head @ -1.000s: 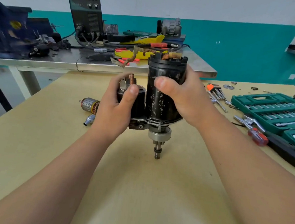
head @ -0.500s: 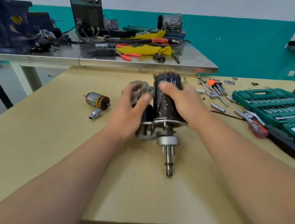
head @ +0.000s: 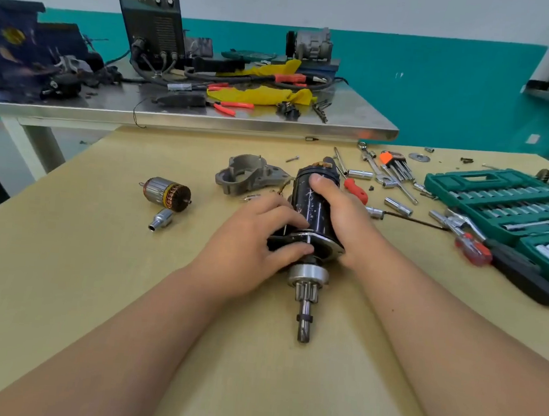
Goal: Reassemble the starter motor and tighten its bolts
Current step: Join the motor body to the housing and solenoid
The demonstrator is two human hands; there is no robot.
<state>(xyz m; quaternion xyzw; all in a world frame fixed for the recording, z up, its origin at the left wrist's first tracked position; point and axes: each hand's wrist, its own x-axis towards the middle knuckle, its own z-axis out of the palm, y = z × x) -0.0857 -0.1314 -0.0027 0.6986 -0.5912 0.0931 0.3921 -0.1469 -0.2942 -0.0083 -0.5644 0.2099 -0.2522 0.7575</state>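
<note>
Here the starter motor lies on its side on the tan surface, its pinion shaft pointing to 6 o'clock, toward the person. Both hands are clamped on it. The right hand wraps the black body from 3 o'clock with its thumb on top. The left hand grips the flange end from 9 o'clock.

Parts crowd close around the motor:
- At 11 o'clock, just beside the left hand's fingers, sits a grey cast housing.
- At 9 o'clock, well apart from the motor, lie an armature and a small silver socket.
- From 1 to 2 o'clock are loose sockets, wrenches and a hex-key set.
- At 3 o'clock are an open green socket case and a red-handled screwdriver.

At 12 o'clock stands a steel surface cluttered with cables and yellow cloth.
</note>
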